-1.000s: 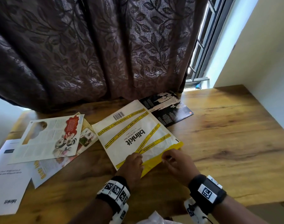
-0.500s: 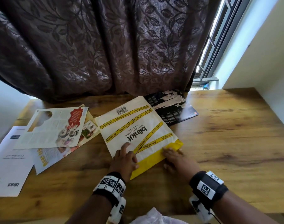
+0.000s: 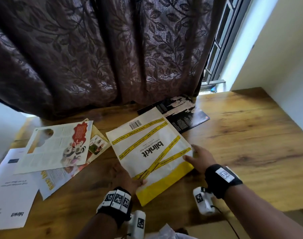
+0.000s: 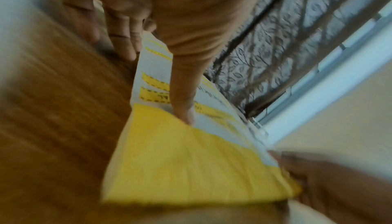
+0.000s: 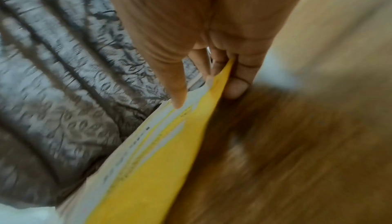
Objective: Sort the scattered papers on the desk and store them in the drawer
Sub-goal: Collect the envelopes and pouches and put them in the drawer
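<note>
Both hands are pinching the white-and-yellow blinkit envelope (image 3: 152, 152), the left hand (image 3: 125, 178) at its near-left edge and the right hand (image 3: 198, 159) at its right edge, thumbs on top, raising its near end off the tabletop (image 3: 250, 144). To do this well, they should be lifting evenly, clearing the black booklet (image 3: 181, 116) and magazine pages (image 3: 57, 149).

Envelope (image 3: 152, 150) mid-tabletop (image 3: 242, 140). Booklet (image 3: 183, 116) at its 1 o'clock, partly under it. Magazine pages (image 3: 57, 149) at 9 o'clock, overlapping.
</note>
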Tool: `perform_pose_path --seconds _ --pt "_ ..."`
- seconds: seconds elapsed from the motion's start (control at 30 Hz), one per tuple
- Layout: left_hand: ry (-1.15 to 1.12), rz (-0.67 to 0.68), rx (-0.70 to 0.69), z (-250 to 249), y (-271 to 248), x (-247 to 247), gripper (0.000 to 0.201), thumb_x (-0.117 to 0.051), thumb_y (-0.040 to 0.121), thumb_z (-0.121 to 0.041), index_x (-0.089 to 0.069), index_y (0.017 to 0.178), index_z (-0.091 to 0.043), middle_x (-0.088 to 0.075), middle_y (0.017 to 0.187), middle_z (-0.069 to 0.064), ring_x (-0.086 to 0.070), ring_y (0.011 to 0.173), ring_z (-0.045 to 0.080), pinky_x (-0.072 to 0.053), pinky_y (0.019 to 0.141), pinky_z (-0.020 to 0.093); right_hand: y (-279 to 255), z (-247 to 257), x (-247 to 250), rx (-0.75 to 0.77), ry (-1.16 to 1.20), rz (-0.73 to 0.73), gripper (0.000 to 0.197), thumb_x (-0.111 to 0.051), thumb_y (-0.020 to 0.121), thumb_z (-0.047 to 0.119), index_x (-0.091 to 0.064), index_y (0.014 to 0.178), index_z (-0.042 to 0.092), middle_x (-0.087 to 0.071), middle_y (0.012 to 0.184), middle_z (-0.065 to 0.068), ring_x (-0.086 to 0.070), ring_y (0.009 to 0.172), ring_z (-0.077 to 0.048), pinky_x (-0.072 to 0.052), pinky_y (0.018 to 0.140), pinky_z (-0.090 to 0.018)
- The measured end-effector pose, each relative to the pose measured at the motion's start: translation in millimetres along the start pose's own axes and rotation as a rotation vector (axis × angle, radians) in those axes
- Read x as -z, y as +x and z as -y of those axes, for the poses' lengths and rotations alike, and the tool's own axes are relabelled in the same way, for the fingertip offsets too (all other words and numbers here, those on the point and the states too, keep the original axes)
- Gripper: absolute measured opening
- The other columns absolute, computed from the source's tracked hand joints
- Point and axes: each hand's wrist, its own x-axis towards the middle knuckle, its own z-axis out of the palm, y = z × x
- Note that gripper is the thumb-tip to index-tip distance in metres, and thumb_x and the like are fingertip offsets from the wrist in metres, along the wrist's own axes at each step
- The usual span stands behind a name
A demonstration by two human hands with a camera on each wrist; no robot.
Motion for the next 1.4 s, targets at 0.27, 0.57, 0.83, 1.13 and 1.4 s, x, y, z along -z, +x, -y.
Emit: perform_pose_path --seconds 0.27,0.57,0.83,1.13,1.4 --pt "-0.703 0.3 -0.046 -22.6 -14.6 53.3 0.048 -0.082 0.076 -0.021 -0.063 0.12 -0.022 -0.072 0.113 0.005 -0.07 0.1 0.024 -0.056 0.09 0.046 -47.8 18.9 -20.2 -0.02 0.235 -0.197 0.029 -0.07 0.088 0.024 -0.064 0.116 0.024 -0.067 0.107 0.004 -0.062 0.099 -0.019 -0.049 0.082 -0.033" --pt "-0.716 0.479 -0.256 -28.3 4.1 72.3 0.041 -0.075 0.081 -0.039 -0.063 0.12 -0.038 -0.074 0.109 0.003 -0.071 0.097 0.03 -0.055 0.086 0.055 -144.5 -10.5 -15.8 -0.188 0.742 -0.661 0.017 -0.059 0.098 0.034 -0.069 0.109 0.026 -0.07 0.093 0.005 -0.065 0.078 -0.005 -0.055 0.06 -0.026" --pt "-0.687 0.637 -0.322 -39.2 10.1 86.9 0.042 -0.068 0.082 -0.037 -0.061 0.123 -0.041 -0.068 0.123 0.008 -0.067 0.107 0.034 -0.048 0.091 0.063 -194.9 -111.6 -121.6 -0.891 1.422 -0.903 0.035 -0.054 0.099 0.042 -0.064 0.114 0.012 -0.062 0.101 -0.016 -0.059 0.073 -0.021 -0.049 0.056 -0.033" --pt "-0.755 0.714 -0.252 -33.0 -12.2 98.2 0.036 -0.054 0.095 -0.024 -0.06 0.129 -0.032 -0.069 0.122 0.006 -0.068 0.107 0.032 -0.05 0.086 0.064 -155.1 -76.3 -184.1 -0.855 1.841 -0.482 0.068 -0.034 0.092 0.074 -0.058 0.122 0.018 -0.067 0.111 -0.011 -0.064 0.097 -0.028 -0.053 0.068 -0.038" --pt "-0.781 0.828 -0.284 -46.7 -42.8 103.4 0.036 -0.046 0.099 -0.021 -0.056 0.134 -0.027 -0.065 0.127 0.012 -0.068 0.103 0.032 -0.057 0.073 0.057 -186.6 -82.6 -185.8 -0.905 1.79 -0.567 0.073 -0.033 0.093 0.074 -0.057 0.129 0.015 -0.066 0.116 -0.012 -0.063 0.094 -0.029 -0.05 0.066 -0.038"
